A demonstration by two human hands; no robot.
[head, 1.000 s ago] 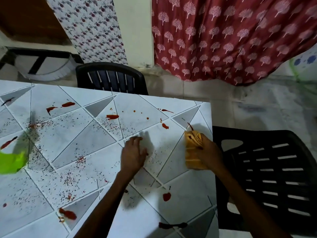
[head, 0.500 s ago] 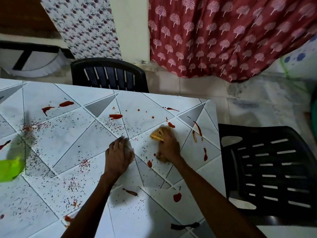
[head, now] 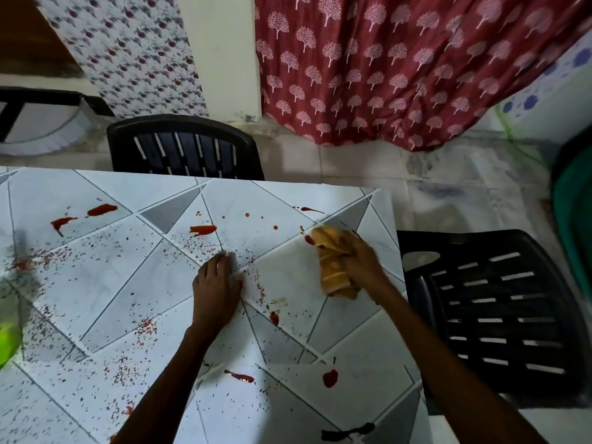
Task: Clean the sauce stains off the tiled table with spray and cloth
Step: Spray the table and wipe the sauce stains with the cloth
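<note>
Right hand [head: 362,261] grips a bunched yellow-orange cloth [head: 331,267], fingers curled round its top, and presses it down on the table [head: 96,283] close to the table's far right corner. The cloth's far end touches a small red blob [head: 309,240]. Left hand [head: 217,283] lies flat, palm down, fingers straight and together, holding nothing, resting on the table's right half towards the middle, well clear of the cloth.

The table is white tile with grey triangles and grey diagonal lines. Red sauce stains [head: 203,229] are spread over it: two elongated ones at the table's far left, one at the far middle, a thin streak by the far edge, one drop just nearside of the left hand, and two more towards the near edge. A dark smear [head: 347,432] sits at the table's near right edge. Fine red and dark specks [head: 147,325] are scattered across most of the table, thickest on its left and middle.

A blurred bright green thing [head: 8,341] shows at the table's left edge, cut off by the frame; cannot tell what it is. A black slatted chair [head: 182,149] stands behind the table's far edge and a second chair [head: 499,302] stands at the table's right side. A red tree-print curtain [head: 400,65] hangs beyond the table.
</note>
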